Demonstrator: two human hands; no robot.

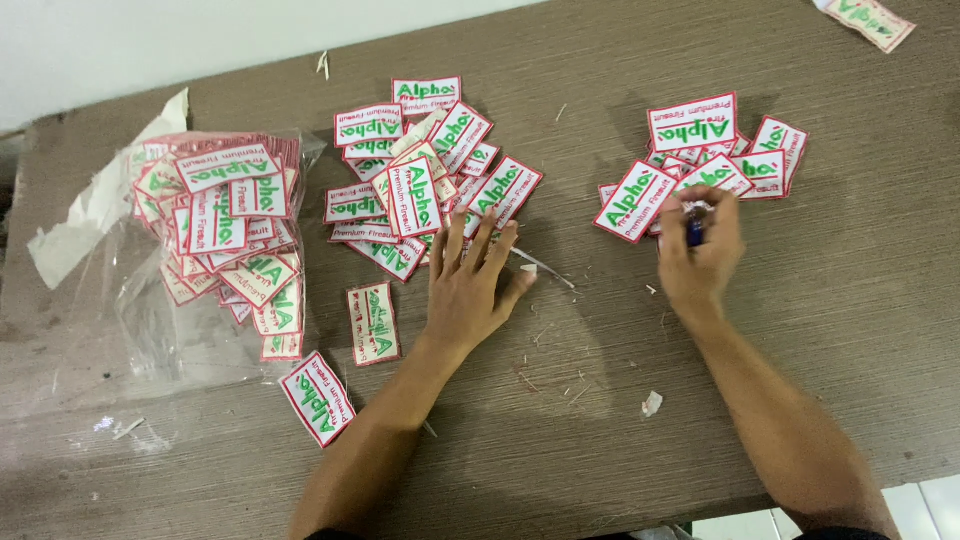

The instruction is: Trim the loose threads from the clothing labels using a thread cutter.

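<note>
Brown wood-grain tabletop (800, 330) was strewn with white, red-edged patches. Left hand (470, 285) was laid flat, grip spread, fingertips touching the middle patch heap (425, 185). Right hand (700, 255) was closed, grip pinching a small dark blue tool (694, 232) at the right patch pile (710, 160). Clear plastic bag (220, 225) of patches was seen far left

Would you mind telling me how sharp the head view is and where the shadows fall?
Head view: evenly lit; the middle patch pile is fairly sharp; the right hand looks slightly motion-blurred; the left hand casts a soft shadow to its right on the table; the plastic bag shows mild glare.
</note>
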